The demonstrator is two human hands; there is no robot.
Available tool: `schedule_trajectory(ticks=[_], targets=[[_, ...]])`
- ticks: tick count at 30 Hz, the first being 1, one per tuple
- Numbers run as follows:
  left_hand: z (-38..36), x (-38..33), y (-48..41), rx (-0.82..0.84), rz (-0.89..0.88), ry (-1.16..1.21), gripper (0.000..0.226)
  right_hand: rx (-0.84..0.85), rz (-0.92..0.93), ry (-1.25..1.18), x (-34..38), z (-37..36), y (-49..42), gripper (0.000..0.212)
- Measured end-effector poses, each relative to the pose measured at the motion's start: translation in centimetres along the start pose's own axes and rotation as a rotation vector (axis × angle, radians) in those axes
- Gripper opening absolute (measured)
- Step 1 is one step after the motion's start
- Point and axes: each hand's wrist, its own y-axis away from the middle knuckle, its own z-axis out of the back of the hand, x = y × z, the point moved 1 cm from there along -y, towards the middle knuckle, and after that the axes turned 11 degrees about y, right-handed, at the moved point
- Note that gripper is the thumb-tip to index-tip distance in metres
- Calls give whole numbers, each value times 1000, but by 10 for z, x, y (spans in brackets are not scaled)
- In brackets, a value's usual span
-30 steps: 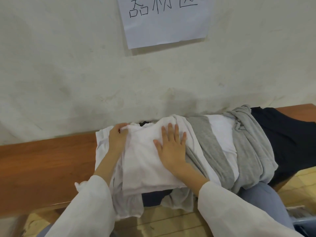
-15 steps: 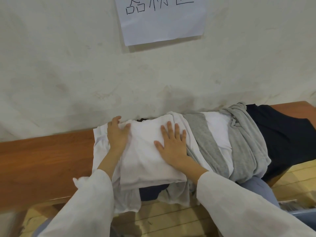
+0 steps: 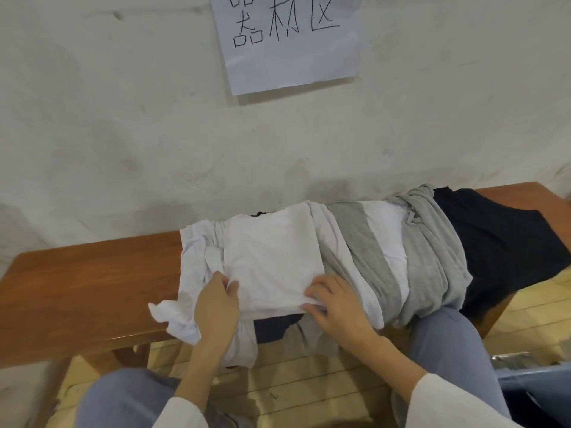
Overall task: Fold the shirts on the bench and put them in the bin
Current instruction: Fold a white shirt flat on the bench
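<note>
**Gripping shirt (image 3: 272, 257) at near edge, both corners**

Folded white, atop clothes pile (image 3: 426, 261) on bench (image 3: 77, 288). Pinching near-left corner with left hand (image 3: 216, 307), fingers curled on fabric. Gripping near-right corner with right hand (image 3: 336, 307), fingers curled over edge. Handwritten sign (image 3: 293, 63) on wall (image 3: 123, 134) above: 器材区.

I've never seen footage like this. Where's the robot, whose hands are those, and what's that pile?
There is no robot: a person wears one camera on the head, looking down at their own hands, so the picture is their view. A wooden bench stands against a wall bearing a paper sign. On the bench lies a pile of clothes: a folded white shirt on top at the left, a grey shirt and a dark garment further right. The left hand and the right hand each grip the white shirt's near edge.
</note>
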Motion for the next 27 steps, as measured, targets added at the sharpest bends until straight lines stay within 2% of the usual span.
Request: schedule_trajectory(ticks=[3, 6, 8, 10, 13, 15, 18, 21, 24, 27], targets=[[12, -3, 4, -51, -9, 42, 14, -57, -6, 62, -1, 4, -4, 41], [19, 5, 4, 0, 9, -19, 17, 37, 18, 51, -1, 6, 1, 30], [18, 11, 5, 74, 38, -76, 26, 132, -27, -32, 1, 9, 2, 40], [14, 9, 6, 74, -14, -150, 40, 169, -172, -143, 4, 13, -6, 45], [0, -17, 2, -21, -169, -157, 46, 215, -483, -239, 1, 14, -42, 23], [-22, -39, -7, 39, -309, -172, 45, 298, -600, -227, -2, 10, -67, 32], [-58, -55, -26, 152, -399, -325, 79, 314, -671, -315, -6, 4, -99, 48], [-83, -37, -35, 295, -330, -498, 100, 300, -740, -426, -7, -1, -113, 44], [-87, -30, -35, 371, -297, -543, 94, 362, -815, -484, -8, -9, -114, 26], [-76, -39, -41, 439, -274, -473, 71, 498, -738, -424, -6, -11, -112, 36]])
